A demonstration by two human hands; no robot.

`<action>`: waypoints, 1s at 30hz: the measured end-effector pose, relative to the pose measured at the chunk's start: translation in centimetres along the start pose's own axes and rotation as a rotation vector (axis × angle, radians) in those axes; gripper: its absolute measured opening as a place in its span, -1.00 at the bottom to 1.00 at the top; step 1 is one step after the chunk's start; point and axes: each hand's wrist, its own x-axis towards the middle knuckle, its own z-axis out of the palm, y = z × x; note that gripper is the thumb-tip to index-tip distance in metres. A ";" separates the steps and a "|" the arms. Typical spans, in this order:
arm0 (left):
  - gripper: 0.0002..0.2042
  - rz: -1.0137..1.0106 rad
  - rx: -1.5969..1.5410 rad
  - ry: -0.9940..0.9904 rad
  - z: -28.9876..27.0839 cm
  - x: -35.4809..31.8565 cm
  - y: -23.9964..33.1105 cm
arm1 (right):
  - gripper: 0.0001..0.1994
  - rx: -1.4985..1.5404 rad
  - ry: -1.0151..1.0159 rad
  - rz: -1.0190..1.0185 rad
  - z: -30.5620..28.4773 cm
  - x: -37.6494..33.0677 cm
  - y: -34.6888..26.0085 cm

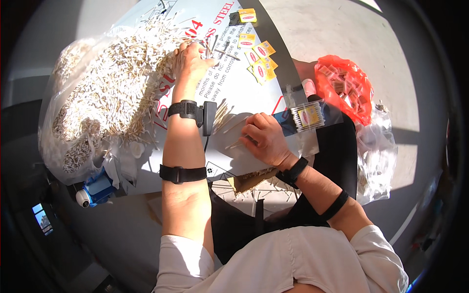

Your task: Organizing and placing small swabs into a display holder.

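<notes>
A large heap of white cotton swabs [110, 83] spills from a clear plastic bag onto the printed sheet-covered table [215, 90]. At the heap's right edge lies my left hand [192, 61], its thumb spread away from the fingers; some fingertips are hidden among swabs. My right hand [264, 138] is closed near the table's front edge, with thin swab sticks showing by its thumb. Just right of it, a clear packet of swabs with a yellow card [308, 116] lies at the table's edge. A few loose swabs [223, 115] rest between my hands.
Several yellow cards [261, 68] lie at the table's far right. Beyond the right edge, a red plastic bag [344, 88] holds small packets, with a clear bag [376, 158] beside it. A blue-and-white container [97, 189] is at the front left. Below the table sits an open cardboard box [251, 180].
</notes>
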 end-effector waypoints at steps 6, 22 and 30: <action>-0.71 -0.217 -0.263 0.040 1.6 2.0 1.6 | -0.82 -0.011 0.004 -0.003 -0.1 0.0 0.1; -0.92 -0.042 -0.253 -0.256 -2.3 -4.3 -1.5 | -0.91 -0.023 0.010 -0.042 0.0 0.2 -0.1; -0.93 -0.004 -0.226 -0.465 -2.7 -9.7 0.3 | -0.93 -0.025 0.036 -0.066 0.4 0.1 0.3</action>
